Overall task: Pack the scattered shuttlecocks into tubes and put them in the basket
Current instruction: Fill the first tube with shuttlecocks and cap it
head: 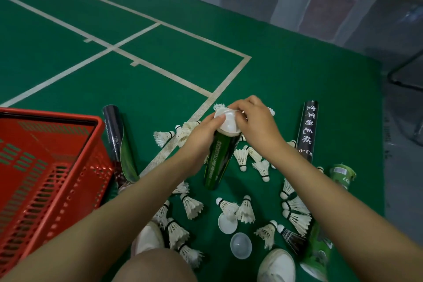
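Red basket (52, 115), one — loose caps (227, 224), two.

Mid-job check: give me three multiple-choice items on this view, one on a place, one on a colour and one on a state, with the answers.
1. Where does the basket stand?
A. left of the hands
B. right of the hands
C. between the shoes

2. What colour is the tube in the hands?
A. black
B. green
C. red

3. How is the held tube's top?
A. open, with feathers sticking out
B. crushed flat
C. covered by a white cap

Answers:
1 A: the basket fills the left edge, beyond the left hand.
2 B: the tube that the left hand grips is dark green.
3 C: the cap sits on its mouth, held by the right hand.
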